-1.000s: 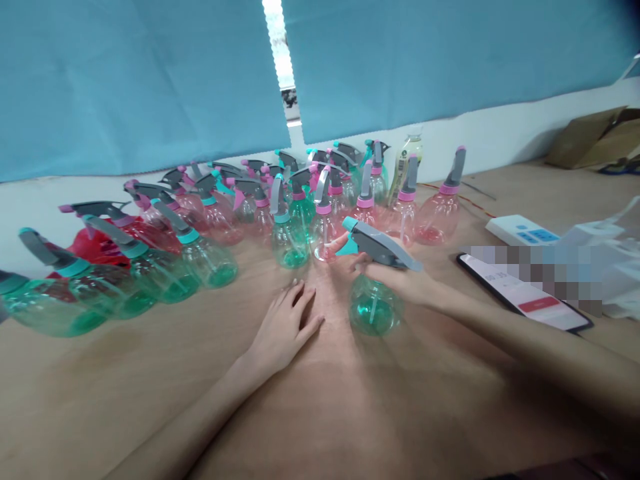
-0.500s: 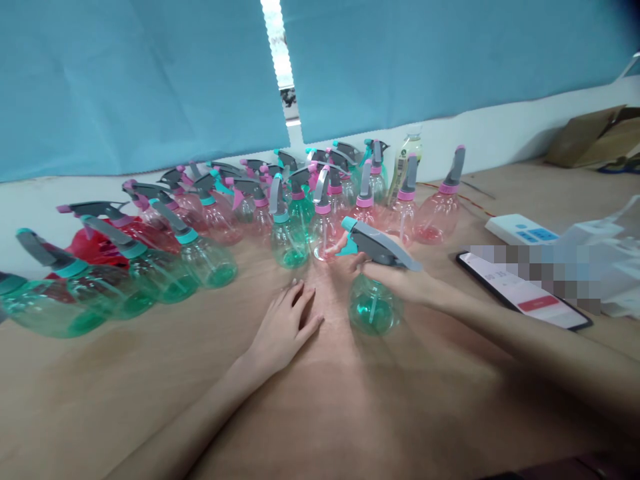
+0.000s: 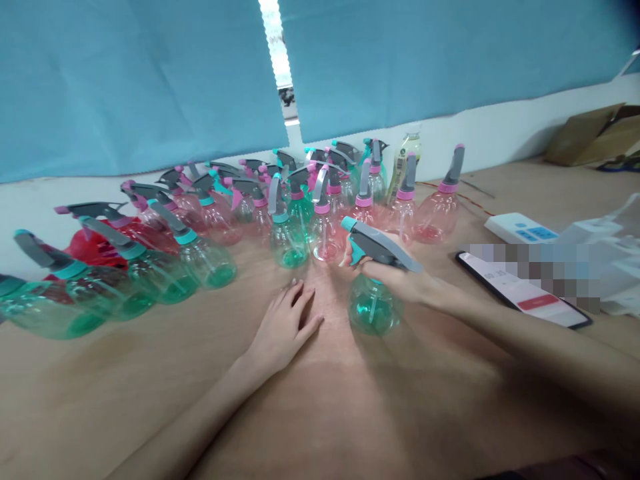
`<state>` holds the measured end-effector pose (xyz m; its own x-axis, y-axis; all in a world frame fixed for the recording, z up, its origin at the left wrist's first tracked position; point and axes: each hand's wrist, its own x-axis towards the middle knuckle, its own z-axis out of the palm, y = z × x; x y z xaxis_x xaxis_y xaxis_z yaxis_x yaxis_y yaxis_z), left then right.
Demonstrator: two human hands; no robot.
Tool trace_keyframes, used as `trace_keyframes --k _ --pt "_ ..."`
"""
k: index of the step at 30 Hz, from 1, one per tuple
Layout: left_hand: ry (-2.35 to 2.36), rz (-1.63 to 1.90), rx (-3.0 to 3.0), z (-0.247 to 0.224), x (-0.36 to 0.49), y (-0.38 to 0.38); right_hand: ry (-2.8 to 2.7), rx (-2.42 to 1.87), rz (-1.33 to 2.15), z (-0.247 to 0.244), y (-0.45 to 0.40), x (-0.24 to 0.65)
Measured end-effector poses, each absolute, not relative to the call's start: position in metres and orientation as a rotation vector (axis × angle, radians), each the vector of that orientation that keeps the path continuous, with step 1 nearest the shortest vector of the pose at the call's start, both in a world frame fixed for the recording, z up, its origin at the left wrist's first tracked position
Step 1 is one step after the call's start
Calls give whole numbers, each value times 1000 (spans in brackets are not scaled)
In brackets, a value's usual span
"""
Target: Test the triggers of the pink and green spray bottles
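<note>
My right hand (image 3: 395,277) is wrapped round the neck and trigger of a green spray bottle (image 3: 375,310), which stands upright on the table (image 3: 320,413). Its grey and teal spray head points to the left, and part of the neck is hidden by the fingers. To the left of that bottle, my left hand (image 3: 287,323) lies flat on the tabletop with its fingers apart, holding nothing. Just beyond the fingertips are another green bottle (image 3: 289,245) and a clear pink-collared bottle (image 3: 325,237).
Several green and pink spray bottles (image 3: 205,257) spread from the left edge to the back. A labelled drink bottle (image 3: 406,163) stands behind. At right are a phone (image 3: 540,297), a white power strip (image 3: 520,229) and a cardboard box (image 3: 583,137).
The fingers of my right hand have drawn in, pulling the teal trigger back towards the bottle's neck. My left hand has stayed in place.
</note>
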<state>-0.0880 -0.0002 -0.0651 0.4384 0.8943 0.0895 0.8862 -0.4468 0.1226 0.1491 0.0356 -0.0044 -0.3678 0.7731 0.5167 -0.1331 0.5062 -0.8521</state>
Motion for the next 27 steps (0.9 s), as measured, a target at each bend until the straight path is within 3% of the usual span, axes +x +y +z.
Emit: trace_keyframes --k 27 --pt "1619 232 2599 -65 -88 0 -1737 -674 919 -14 38 152"
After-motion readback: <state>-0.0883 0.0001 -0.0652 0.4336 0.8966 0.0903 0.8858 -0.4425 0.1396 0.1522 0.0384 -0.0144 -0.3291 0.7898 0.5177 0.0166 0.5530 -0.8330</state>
